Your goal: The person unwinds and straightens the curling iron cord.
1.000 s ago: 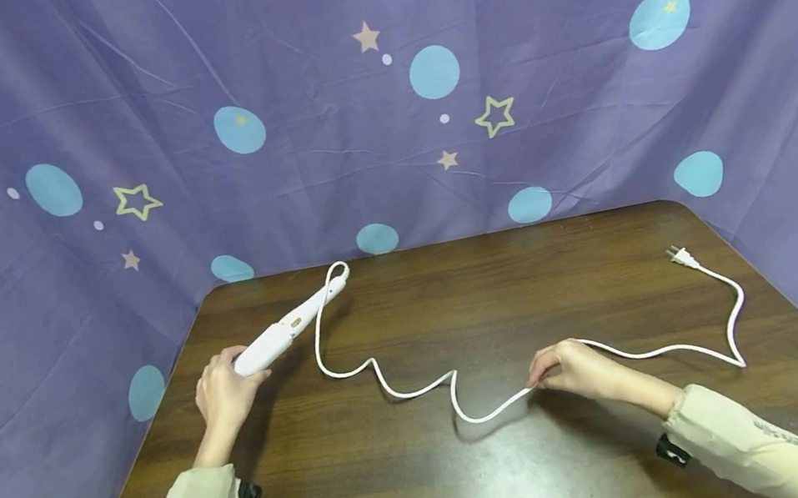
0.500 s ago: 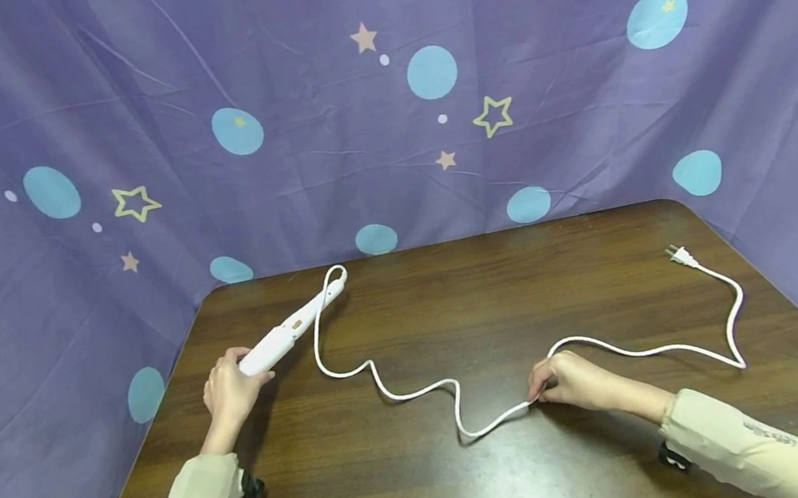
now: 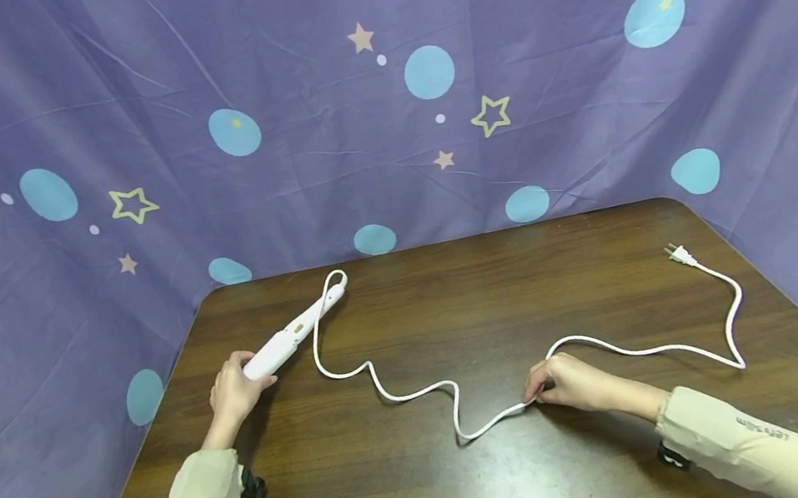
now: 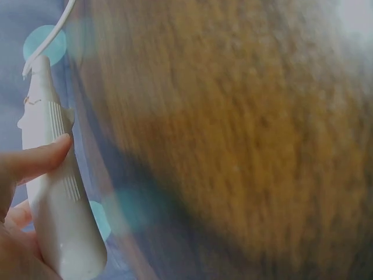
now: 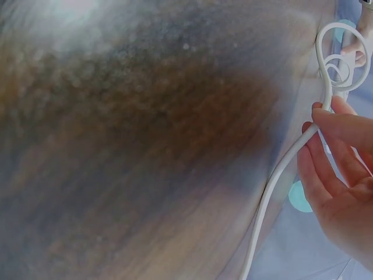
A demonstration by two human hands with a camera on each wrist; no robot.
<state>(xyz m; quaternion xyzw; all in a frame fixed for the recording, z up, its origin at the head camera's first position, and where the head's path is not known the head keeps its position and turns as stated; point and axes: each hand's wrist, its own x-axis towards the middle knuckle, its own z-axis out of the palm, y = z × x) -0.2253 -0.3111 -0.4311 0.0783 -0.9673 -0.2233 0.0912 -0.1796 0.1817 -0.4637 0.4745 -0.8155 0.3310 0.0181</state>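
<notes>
A white hair iron [image 3: 279, 353] lies slantwise at the left of the table in the head view, its thick ribbed end toward me. My left hand [image 3: 233, 393] grips that end; in the left wrist view the thumb [image 4: 44, 160] presses on the ribbed side of the casing. From the iron's narrow far end runs a white power cord [image 3: 418, 395], bending in waves toward the right. My right hand [image 3: 571, 382] pinches the cord about midway, and the right wrist view shows it between thumb and fingertips. The two-pin plug [image 3: 681, 255] rests at the far right.
A dark brown wooden table [image 3: 494, 278] with rounded far corners bears everything. Behind it and at both sides hangs a purple curtain [image 3: 330, 182] with stars and blue spots. The cord's right stretch [image 3: 669, 349] curves across the table up to the plug.
My left hand has shifted slightly right with the iron. My right hand has come a little toward me and left, pulling the cord's middle bend nearer. The plug has stayed put.
</notes>
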